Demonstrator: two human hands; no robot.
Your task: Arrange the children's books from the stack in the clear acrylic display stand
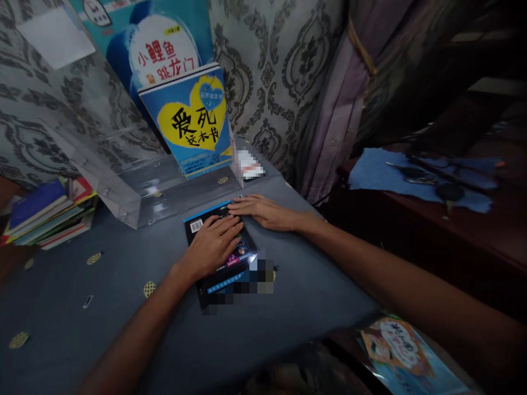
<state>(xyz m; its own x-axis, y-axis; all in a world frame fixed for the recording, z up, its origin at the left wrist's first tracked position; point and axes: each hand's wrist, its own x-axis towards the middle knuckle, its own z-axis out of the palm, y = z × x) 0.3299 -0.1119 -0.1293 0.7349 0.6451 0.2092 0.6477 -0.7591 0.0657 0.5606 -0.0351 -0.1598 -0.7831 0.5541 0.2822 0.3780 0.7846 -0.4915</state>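
A dark book [233,270] with a barcode and a blue strip lies flat on the grey patterned tablecloth in front of me. My left hand [214,241] rests flat across its cover, fingers stretched out. At the book's upper right corner lies my right hand [263,212], palm down with its fingers extended and their tips on the edge. Just beyond, a clear acrylic stand [123,197] holds a blue book with a yellow heart [195,123] upright. Behind that leans a taller teal book [164,41]. Part of the dark book's lower right corner is blurred out.
A stack of books [53,211] sits at the table's left. Patterned curtains [272,71] hang behind. On the right, a blue cloth [391,175] with dark items lies on a reddish surface [465,225]. A colourful book or packet [407,351] shows at the lower right.
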